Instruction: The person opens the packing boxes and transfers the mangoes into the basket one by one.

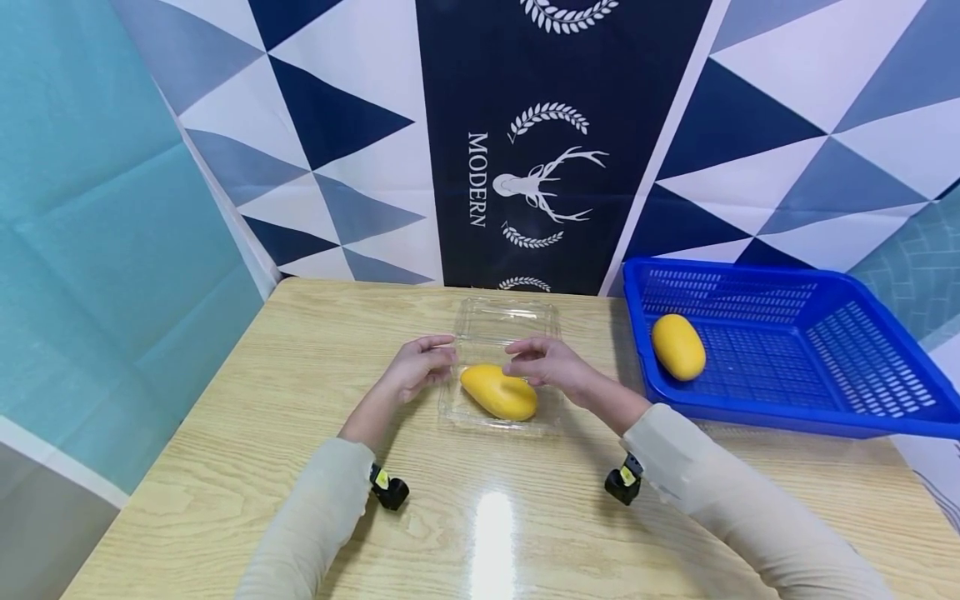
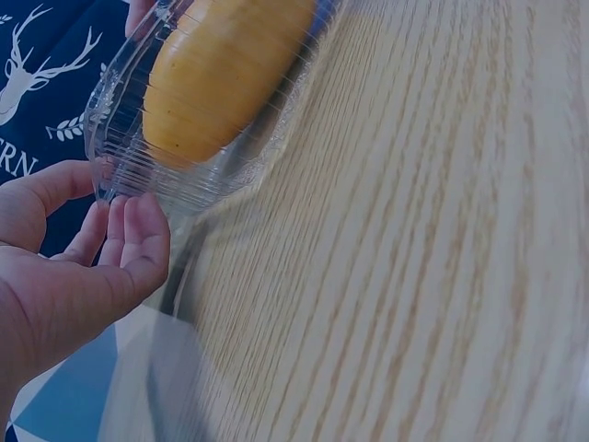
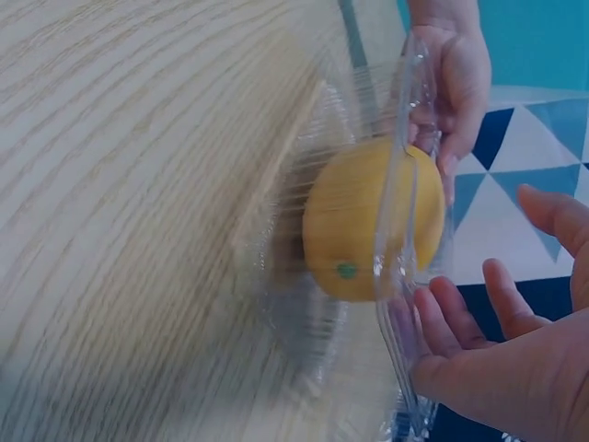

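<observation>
Yellow mango (image 1: 498, 393) lying in an open clear box (image 1: 550, 410), just below the frame's centre.
The left grip (image 1: 423, 367) is pinching the box's left edge; the right grip (image 1: 551, 365) is hanging relaxed near the mango. Sideways on the dark cloth (image 1: 453, 100), upper centre, "MODERN" is showing. A second mango (image 1: 678, 347) is sitting in the blue basket (image 1: 750, 414) at right. Only the right wrist view is showing the boxed mango's green spot (image 3: 346, 270).
</observation>
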A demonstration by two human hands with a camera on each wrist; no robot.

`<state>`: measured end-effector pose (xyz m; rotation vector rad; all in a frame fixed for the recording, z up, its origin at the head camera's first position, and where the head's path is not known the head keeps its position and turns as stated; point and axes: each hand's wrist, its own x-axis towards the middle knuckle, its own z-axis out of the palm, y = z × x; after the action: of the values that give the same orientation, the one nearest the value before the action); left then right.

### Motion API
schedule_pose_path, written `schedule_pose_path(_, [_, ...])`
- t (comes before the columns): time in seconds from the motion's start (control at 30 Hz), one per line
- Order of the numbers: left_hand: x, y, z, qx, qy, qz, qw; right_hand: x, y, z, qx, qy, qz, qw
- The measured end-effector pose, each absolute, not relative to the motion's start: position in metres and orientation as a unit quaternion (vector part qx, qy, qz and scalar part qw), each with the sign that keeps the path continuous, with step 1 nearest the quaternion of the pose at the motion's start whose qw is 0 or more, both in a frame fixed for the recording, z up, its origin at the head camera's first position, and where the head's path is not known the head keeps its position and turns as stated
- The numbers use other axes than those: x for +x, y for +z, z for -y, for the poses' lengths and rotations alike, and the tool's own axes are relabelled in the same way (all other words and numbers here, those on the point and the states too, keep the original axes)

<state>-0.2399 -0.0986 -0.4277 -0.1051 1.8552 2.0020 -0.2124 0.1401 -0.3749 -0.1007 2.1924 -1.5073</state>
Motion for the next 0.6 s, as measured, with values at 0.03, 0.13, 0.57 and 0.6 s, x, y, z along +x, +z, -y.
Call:
schedule_pose_path(0.03, [-0.24, -0.428, 0.098, -0.038, 0.718, -0.665, 0.204, -0.212, -0.375, -0.139, -0.039, -0.546, -0.803, 0.235])
schedule_pose_path(0.13, [-0.241, -0.429, 0.098, -0.041, 0.718, -0.664, 0.203, -0.211, -0.377, -0.136, -0.044, -0.531, -0.815, 0.228])
schedule_pose_path(0.57, [-0.243, -0.43, 0.097, -0.045, 0.711, -0.672, 0.204, -0.21, -0.384, -0.126, -0.048, -0.481, -0.847, 0.22])
schedule_pose_path(0.6, [-0.243, -0.43, 0.097, -0.045, 0.711, -0.672, 0.204, -0.21, -0.384, -0.125, -0.047, -0.476, -0.85, 0.222])
